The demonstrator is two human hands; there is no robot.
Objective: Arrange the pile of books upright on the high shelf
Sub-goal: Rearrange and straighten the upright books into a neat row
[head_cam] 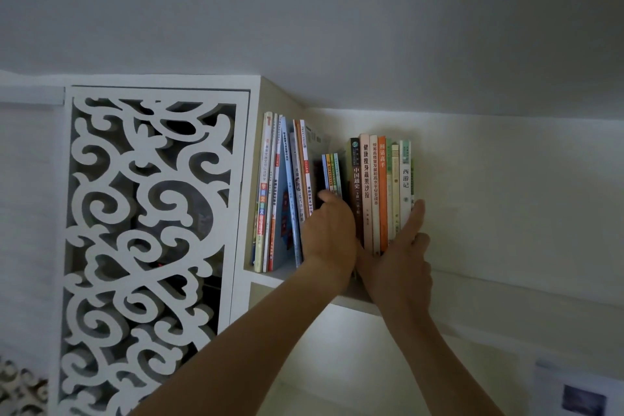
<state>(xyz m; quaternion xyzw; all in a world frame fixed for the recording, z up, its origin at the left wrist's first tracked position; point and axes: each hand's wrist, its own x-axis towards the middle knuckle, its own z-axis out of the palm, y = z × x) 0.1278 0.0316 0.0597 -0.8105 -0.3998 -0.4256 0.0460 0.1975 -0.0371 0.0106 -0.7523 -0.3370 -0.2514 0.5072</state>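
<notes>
The high white shelf (358, 302) carries three groups of books. Tall thin books (280, 199) lean against the left wall. Several small thin books (332, 174) stand in the gap at the middle. An upright row of books (381, 192) stands to the right. My left hand (329, 233) reaches into the gap. Its thumb lies left of the small thin books and its fingers go in behind them, hidden. My right hand (401, 257) spans the upright row from below, with the index finger straight up the white end book's right side.
A white carved lattice panel (148, 230) closes the cabinet left of the shelf. The ceiling sits close above the books. The bare wall runs on to the right, with a picture (580, 398) at the lower right.
</notes>
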